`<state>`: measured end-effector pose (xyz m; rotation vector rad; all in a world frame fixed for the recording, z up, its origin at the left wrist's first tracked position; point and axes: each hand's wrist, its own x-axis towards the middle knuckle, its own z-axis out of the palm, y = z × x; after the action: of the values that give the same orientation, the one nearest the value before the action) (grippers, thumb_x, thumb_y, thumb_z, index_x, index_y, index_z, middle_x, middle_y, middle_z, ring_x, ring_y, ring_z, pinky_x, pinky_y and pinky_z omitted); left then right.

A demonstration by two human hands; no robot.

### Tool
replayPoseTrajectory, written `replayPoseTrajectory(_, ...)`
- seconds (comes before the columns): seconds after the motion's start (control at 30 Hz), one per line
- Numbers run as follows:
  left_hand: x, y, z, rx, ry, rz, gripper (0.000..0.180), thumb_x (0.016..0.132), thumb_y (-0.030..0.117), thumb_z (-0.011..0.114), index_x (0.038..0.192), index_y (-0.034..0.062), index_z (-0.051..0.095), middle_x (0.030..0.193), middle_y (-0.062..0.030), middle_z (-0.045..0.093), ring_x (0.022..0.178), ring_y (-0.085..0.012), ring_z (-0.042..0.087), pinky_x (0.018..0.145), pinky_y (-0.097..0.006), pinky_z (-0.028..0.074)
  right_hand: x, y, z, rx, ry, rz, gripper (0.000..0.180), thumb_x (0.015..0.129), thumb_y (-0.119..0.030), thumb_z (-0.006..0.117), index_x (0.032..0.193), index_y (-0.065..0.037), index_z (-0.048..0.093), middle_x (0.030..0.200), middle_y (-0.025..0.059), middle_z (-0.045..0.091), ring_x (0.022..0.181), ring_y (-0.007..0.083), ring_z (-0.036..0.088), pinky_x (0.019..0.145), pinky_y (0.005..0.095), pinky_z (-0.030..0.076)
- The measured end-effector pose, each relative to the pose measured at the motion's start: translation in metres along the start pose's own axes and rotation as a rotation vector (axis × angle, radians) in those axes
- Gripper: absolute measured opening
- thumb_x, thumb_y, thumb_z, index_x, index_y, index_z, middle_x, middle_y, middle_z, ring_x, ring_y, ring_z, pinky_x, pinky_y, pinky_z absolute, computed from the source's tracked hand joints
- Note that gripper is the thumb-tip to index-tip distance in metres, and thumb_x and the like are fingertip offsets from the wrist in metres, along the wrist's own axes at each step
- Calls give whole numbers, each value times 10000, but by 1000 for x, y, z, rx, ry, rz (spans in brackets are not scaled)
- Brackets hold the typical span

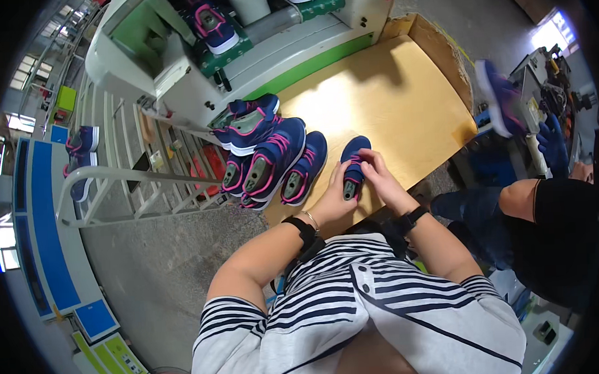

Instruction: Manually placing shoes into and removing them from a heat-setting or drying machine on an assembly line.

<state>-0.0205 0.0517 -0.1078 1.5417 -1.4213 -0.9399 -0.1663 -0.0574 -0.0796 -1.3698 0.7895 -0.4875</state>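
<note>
Both hands [335, 202] clasp a pink-laced navy sneaker [355, 147], toe pointing away from the striped shirt [316, 295], long axis leaning slightly right; a grey-green last [350, 190] sits inside.

Both arms reach out in front of the torso [383, 311] and draw together toward 12 o'clock. The left elbow [237, 280] is bent out at about 8 o'clock from the hands, and the left forearm [270, 251] slants toward 2 o'clock. Past the left wrist [315, 221], the left grip [334, 201] turns toward 1 o'clock, its back partly facing up and its fingers closed in a hold.

The right elbow [463, 263] lies at about 4 o'clock from the hands; the right forearm [440, 243] slants between 10 and 11 o'clock. The right grip [387, 184] points toward 11 o'clock with its fingers bent; how firmly they close cannot be told. The two grips are near each other, the right between 2 and 3 o'clock of the left.
</note>
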Motion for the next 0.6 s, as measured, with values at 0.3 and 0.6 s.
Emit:
replayPoseTrajectory(0.3,-68,3,-15,-87,-390,-182,605,848,171,646,1404,35,449,1281,-226,604,1203,-356,568,1045,-418,429,29,-97,166,-1097,-229,-870,858,630,-138,860,1408,-236,513,1500,184,380,1410,458,306,1076,644,335)
replayPoseTrajectory(0.6,-79,5,-27,353,-408,-96,618,916,360,651,1420,49,474,1418,-163,537,1280,-311,526,1051,-387,420,37,-94,195,-719,-49,-379,700,645,-414,904,1120,-83,509,1547,280,182,1441,578,64,1044,772,212)
